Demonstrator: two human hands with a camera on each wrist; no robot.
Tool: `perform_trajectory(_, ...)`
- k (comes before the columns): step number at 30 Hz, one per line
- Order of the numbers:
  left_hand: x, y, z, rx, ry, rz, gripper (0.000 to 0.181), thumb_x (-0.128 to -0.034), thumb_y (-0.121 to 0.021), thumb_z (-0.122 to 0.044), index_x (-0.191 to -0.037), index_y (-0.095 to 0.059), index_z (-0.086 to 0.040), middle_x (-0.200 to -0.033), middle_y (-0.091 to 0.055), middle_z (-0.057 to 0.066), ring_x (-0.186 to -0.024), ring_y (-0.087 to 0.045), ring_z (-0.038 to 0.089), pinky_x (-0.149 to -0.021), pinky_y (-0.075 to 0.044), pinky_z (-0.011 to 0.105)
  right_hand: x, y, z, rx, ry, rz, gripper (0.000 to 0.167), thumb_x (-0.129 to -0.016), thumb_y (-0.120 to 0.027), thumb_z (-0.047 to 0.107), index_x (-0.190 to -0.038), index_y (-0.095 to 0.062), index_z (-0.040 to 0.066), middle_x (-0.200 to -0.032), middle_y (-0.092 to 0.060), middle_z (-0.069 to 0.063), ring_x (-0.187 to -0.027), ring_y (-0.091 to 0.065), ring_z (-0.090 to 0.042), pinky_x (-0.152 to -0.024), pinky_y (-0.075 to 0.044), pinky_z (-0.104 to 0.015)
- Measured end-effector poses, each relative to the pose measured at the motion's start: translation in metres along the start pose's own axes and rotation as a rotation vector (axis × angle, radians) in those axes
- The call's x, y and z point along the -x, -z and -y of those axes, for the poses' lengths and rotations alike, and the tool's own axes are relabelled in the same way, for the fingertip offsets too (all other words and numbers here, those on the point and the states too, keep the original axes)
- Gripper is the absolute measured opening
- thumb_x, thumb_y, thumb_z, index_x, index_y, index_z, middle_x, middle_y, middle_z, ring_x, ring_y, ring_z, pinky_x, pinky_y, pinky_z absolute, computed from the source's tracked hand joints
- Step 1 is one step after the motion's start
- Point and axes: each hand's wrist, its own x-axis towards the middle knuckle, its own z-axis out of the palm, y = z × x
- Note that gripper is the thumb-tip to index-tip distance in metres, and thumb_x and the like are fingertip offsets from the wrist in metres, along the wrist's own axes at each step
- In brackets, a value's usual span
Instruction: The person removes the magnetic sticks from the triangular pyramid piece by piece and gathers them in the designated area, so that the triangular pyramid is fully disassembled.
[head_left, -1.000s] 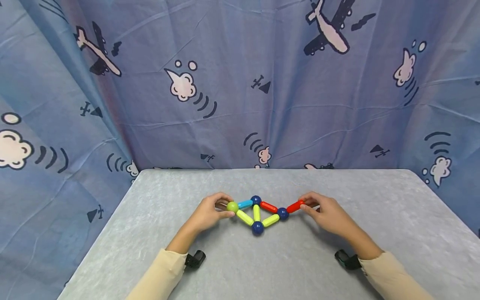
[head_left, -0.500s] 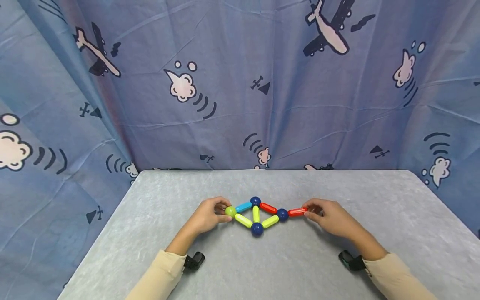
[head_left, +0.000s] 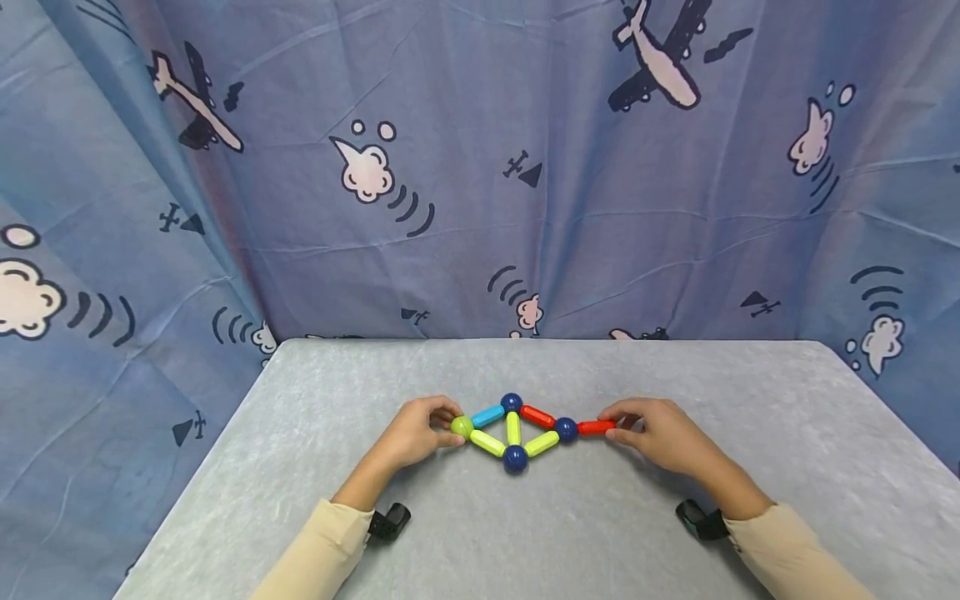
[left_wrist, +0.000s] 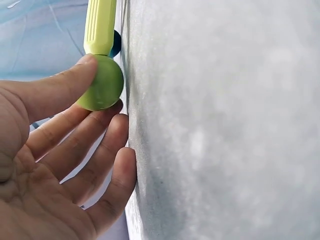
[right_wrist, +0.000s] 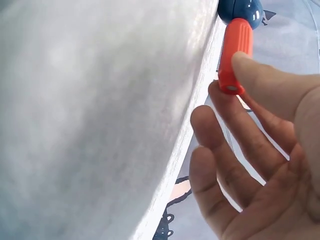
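A flat diamond of coloured rods and balls lies mid-table, with a yellow-green rod (head_left: 513, 429) across its middle. At its left corner my left hand (head_left: 420, 433) pinches a green ball (left_wrist: 105, 82) between thumb and fingers. A blue rod (head_left: 487, 416) and a yellow-green rod (head_left: 487, 442) run from that ball to two dark blue balls, one far (head_left: 512, 404) and one near (head_left: 515, 458). My right hand (head_left: 656, 433) pinches the outer end of a red rod (right_wrist: 235, 55), whose inner end meets the right dark blue ball (head_left: 567, 430).
The grey tabletop (head_left: 480, 533) surrounds the figure. Behind its far edge hangs a blue curtain (head_left: 450, 275) printed with planes and clouds. Dark wrist cameras sit under the left wrist (head_left: 390, 522) and right wrist (head_left: 701, 520).
The outer red rod has swung toward me, from slanting away to nearly level, with my right hand. My left hand and the green ball have come slightly nearer too.
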Motion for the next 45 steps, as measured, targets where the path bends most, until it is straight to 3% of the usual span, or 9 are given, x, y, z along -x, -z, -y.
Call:
perform_trajectory(11, -0.001, -0.002, 0.001, -0.044, 0.006, 0.014, 0.03, -0.0791, -0.084, -0.015, -0.106, -0.071, -0.011, -0.101, -0.072, 0.003, -0.098, -0.067, 0.019, -0.09, -0.053, 0.041, 0.0, -0.002, -0.003, 0.015, -0.012, 0.021, 0.019, -0.085, -0.078, 0.021, -0.104, -0.076, 0.02, -0.092, -0.073, 0.003, -0.08, -0.061, -0.01, -0.066, -0.045, -0.029)
perform_trajectory(21, -0.002, -0.001, 0.0, -0.056, 0.015, 0.032, 0.033, -0.0795, -0.084, -0.015, -0.11, -0.071, -0.011, -0.104, -0.072, 0.003, -0.099, -0.067, 0.019, -0.091, -0.052, 0.041, -0.005, -0.002, 0.004, 0.056, 0.002, 0.041, 0.024, -0.085, -0.079, 0.023, -0.107, -0.075, 0.017, -0.1, -0.074, 0.002, -0.087, -0.065, -0.014, -0.074, -0.052, -0.037)
perform_trajectory(29, -0.003, 0.0, -0.003, -0.079, 0.013, 0.039, 0.037, -0.0806, -0.083, -0.016, -0.115, -0.072, -0.01, -0.105, -0.073, 0.004, -0.099, -0.067, 0.019, -0.09, -0.052, 0.041, -0.035, -0.008, 0.047, 0.026, 0.08, 0.07, 0.029, -0.088, -0.076, 0.025, -0.115, -0.072, 0.016, -0.111, -0.073, 0.001, -0.102, -0.064, -0.02, -0.084, -0.052, -0.043)
perform_trajectory(38, -0.002, 0.0, -0.003, -0.086, -0.01, 0.041, 0.034, -0.0804, -0.083, -0.017, -0.112, -0.073, -0.011, -0.104, -0.074, 0.004, -0.096, -0.068, 0.019, -0.087, -0.053, 0.039, -0.075, -0.035, 0.092, -0.018, 0.308, 0.111, 0.027, -0.089, -0.075, 0.02, -0.115, -0.073, 0.012, -0.111, -0.073, -0.002, -0.106, -0.066, -0.024, -0.091, -0.052, -0.043)
perform_trajectory(45, -0.002, -0.001, -0.002, -0.082, 0.001, 0.037, 0.031, -0.0807, -0.083, -0.018, -0.11, -0.074, -0.015, -0.105, -0.073, 0.002, -0.097, -0.066, 0.018, -0.088, -0.053, 0.04, -0.091, -0.052, 0.104, -0.018, 0.318, 0.175, 0.026, -0.09, -0.074, 0.019, -0.115, -0.074, 0.013, -0.115, -0.073, 0.0, -0.113, -0.065, -0.024, -0.097, -0.051, -0.044)
